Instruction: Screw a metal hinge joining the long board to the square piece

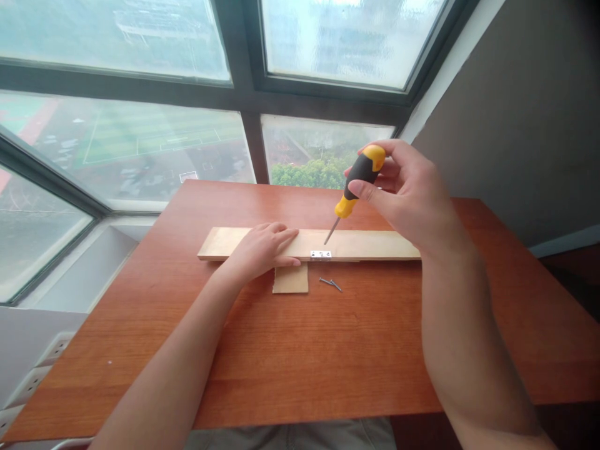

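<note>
My right hand [398, 181] grips a yellow and black screwdriver [360, 178], its shaft slanting down to the left. The tip hangs just above a small silver metal hinge or bracket [320, 254] at the near edge of a pale wooden board [370, 242]. With fingers stretched out, my left hand [265, 247] lies flat on the board, left of the metal piece. A piece of brown cardboard [291, 279] sticks out from under the board. Loose screws [330, 284] lie on the table in front of the metal piece.
The reddish-brown wooden table [319, 350] carries everything. Windows [164, 150] stand close behind and left of it, and a grey wall [525, 125] rises to the right. Wall sockets [32, 384] sit below the table's left edge.
</note>
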### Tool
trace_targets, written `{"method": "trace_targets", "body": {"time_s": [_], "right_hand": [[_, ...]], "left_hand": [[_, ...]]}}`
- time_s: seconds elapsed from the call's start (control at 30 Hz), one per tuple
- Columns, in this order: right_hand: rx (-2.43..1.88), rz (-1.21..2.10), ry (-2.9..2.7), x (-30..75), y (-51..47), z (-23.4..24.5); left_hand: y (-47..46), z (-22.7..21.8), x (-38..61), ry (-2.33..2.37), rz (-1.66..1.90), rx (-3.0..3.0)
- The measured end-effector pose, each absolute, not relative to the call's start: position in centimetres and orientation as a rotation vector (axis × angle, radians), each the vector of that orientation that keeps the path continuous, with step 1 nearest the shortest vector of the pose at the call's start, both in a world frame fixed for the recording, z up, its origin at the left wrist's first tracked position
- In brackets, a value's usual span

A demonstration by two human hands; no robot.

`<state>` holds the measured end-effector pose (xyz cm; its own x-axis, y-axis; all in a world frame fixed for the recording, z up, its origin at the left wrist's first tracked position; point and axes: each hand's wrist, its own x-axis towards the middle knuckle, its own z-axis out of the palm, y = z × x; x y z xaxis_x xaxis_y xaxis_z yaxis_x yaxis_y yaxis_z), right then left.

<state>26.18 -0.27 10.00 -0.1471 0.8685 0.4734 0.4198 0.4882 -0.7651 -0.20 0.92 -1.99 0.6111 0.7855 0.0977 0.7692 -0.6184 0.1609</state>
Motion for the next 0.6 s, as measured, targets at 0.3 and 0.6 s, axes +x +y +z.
{"method": "trace_targets", "body": {"time_s": [0.3, 0.6], "right_hand": [[-1.038, 0.651, -1.745, 25.62, -0.61, 10.11], [-1.059, 0.684, -1.747, 25.26, -0.31, 9.75]], "left_hand": [[0.65, -1.83, 0.21, 1.337, 0.217, 2.758], [0.67, -2.23, 0.2, 1.334, 0.252, 2.762]]}}
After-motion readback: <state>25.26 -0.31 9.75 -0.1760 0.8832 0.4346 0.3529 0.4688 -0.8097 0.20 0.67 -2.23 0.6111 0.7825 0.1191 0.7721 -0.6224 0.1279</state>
